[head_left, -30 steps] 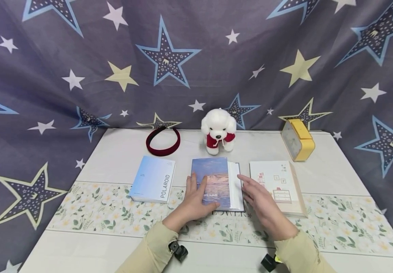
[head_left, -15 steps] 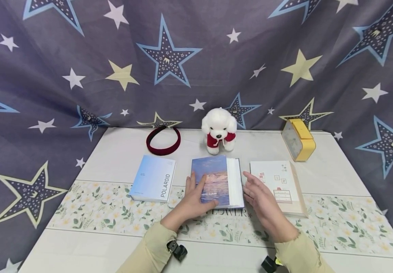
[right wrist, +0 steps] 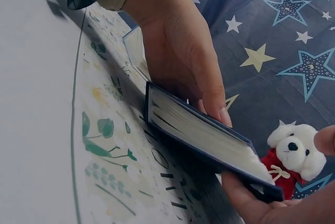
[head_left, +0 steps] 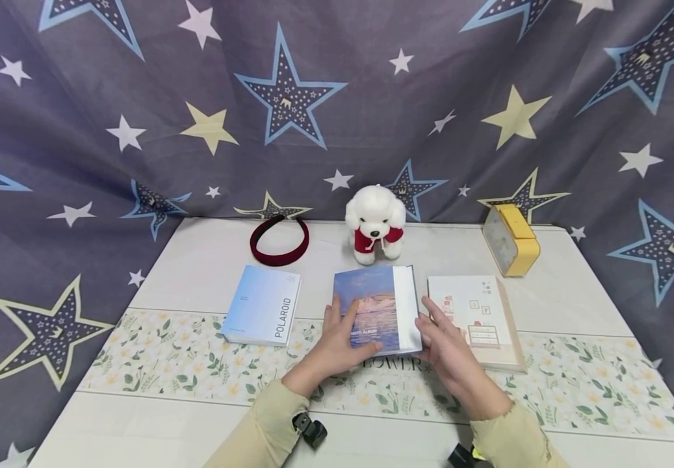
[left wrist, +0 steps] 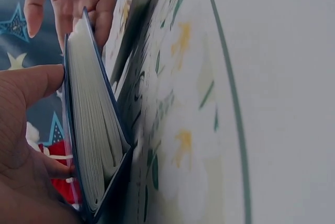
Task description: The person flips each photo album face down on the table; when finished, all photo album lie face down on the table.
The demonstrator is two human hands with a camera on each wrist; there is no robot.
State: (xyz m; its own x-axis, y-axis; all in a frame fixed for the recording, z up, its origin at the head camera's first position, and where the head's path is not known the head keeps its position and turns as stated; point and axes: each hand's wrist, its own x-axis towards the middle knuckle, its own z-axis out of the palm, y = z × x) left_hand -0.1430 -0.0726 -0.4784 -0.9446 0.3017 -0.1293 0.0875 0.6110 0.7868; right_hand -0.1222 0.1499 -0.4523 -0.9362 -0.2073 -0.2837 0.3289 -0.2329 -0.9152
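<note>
Left of the photo album (head_left: 380, 318), a blue POLAROID album (head_left: 259, 305) is laid on the counter (head_left: 167, 432), a dark red headband (head_left: 279, 260) behind. The photo album's cover is pressed by the left hand (head_left: 341, 344), fingers outstretched. Behind the photo album, a plush dog (head_left: 374, 214) is placed. The photo album's right edge is supported from beneath by the right hand's (head_left: 452, 354) extended fingers. Farther right, a white-covered book (head_left: 468, 312) and a yellow clock (head_left: 513, 240) are set.

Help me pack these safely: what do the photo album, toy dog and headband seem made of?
Photo album: probably smooth card, given its stiff, straight edges; the pale pages could be paper or plastic. Toy dog: likely soft, matte plush, from its fluffy white outline. Headband: perhaps velvety fabric, dark red without shine.
</note>
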